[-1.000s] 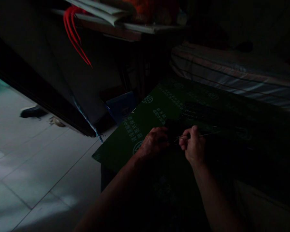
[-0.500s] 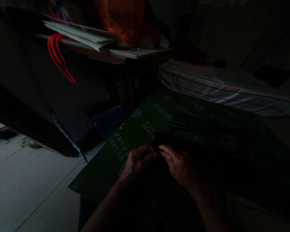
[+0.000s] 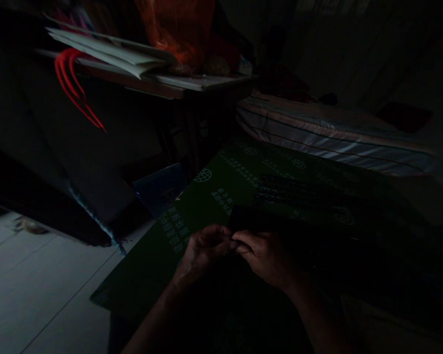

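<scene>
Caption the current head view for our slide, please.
Left hand and right hand meet in dim light over a green board printed with Chinese characters.

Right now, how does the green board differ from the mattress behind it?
Pattern: the green board carries pale printing, whereas the mattress shows long stripes. Thickness: the green board looks thin and flat; the mattress looks thicker and padded. Place: the green board lies below the left hand and right hand, while the mattress lies farther back, touched by neither. Both are dimly lit.
</scene>
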{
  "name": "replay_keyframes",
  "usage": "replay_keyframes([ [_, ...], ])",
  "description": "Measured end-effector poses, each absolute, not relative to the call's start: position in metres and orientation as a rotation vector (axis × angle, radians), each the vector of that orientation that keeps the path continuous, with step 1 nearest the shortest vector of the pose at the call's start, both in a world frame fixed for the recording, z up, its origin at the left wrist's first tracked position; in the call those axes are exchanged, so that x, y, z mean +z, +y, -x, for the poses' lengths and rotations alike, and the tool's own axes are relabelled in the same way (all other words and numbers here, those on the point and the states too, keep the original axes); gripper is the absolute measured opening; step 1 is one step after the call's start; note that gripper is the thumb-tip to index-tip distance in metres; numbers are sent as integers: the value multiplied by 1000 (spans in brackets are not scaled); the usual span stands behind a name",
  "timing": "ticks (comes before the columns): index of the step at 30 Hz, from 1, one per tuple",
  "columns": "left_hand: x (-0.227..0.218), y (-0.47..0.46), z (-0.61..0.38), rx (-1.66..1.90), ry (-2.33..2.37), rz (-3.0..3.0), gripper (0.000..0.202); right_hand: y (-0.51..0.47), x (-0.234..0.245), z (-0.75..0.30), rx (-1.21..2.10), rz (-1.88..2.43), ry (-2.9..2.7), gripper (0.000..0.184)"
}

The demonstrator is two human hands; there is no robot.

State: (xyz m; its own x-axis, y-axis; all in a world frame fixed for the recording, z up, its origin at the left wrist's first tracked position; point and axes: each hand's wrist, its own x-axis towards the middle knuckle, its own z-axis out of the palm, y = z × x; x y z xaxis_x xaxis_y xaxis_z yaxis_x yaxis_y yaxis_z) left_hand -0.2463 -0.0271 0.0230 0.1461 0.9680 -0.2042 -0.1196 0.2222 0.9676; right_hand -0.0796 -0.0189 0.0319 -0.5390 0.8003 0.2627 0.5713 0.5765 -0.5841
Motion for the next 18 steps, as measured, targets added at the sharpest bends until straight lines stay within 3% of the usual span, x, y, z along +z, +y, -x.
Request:
replay_keyframes([
  [7,24,-28,246,988,1209,-1022,24,44,19,32,597,1434,-1989,18],
  [18,19,-24,246,910,1294,-1060,26,106,-10,4,550,1624,-2112,20],
])
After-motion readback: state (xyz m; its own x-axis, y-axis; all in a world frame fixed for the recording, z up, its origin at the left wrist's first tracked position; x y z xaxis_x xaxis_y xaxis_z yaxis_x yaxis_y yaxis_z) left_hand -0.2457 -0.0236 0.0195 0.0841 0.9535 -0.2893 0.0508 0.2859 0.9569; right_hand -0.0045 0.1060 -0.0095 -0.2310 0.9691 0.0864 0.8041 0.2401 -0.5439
